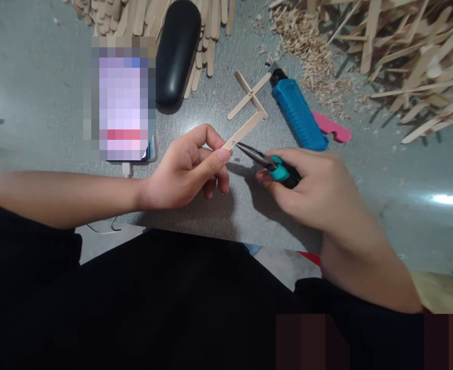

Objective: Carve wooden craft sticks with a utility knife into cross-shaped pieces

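My left hand (189,167) pinches one end of a small frame of glued wooden sticks (249,110) between thumb and forefinger, holding it just above the grey table. My right hand (319,187) is closed round the teal and black handles of small pliers (267,162). The pliers' metal tips point left and sit right next to the stick end that my left fingers hold. Whether the jaws bite the stick I cannot tell.
A blue utility knife (297,110) and a pink piece (332,128) lie right of the frame. A black case (178,51) and a phone (126,97) lie at the back left. Loose sticks (415,56) and shavings (307,43) cover the back right.
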`<state>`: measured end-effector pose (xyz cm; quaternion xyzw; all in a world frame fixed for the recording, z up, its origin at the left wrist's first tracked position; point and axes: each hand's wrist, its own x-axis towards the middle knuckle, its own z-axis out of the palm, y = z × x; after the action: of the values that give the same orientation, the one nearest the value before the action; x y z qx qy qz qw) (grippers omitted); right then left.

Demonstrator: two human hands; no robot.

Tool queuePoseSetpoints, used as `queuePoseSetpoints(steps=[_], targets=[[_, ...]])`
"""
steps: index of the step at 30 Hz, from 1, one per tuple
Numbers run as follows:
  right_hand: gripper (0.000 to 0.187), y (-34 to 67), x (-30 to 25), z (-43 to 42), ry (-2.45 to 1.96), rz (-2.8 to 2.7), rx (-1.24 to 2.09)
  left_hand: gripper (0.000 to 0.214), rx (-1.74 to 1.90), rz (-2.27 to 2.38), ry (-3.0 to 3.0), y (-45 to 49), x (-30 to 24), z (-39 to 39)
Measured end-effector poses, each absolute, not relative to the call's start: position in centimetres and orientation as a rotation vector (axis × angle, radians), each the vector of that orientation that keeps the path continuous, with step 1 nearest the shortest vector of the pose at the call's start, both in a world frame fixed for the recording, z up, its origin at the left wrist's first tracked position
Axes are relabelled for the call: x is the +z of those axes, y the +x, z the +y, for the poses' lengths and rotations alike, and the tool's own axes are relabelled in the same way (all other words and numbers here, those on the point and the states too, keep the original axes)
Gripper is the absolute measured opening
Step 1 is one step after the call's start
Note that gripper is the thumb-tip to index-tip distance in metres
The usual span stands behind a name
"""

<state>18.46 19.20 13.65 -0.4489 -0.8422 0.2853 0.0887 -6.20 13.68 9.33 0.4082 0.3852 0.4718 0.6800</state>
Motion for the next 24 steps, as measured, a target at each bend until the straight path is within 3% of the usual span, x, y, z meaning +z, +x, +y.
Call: queuePoseSetpoints(steps=[11, 24], targets=[[0.014, 18.17, 14.05, 19.13, -1.356, -2.469, 1.009, 0.044, 1.048, 0.847, 0.925, -6.14, 9.35, 13.6], [0.024, 18.14, 13.84, 19.05, -1.367, -2.474, 0.958, 0.044, 1.041, 0.864, 0.946, -6.2, 9.17, 13.61]])
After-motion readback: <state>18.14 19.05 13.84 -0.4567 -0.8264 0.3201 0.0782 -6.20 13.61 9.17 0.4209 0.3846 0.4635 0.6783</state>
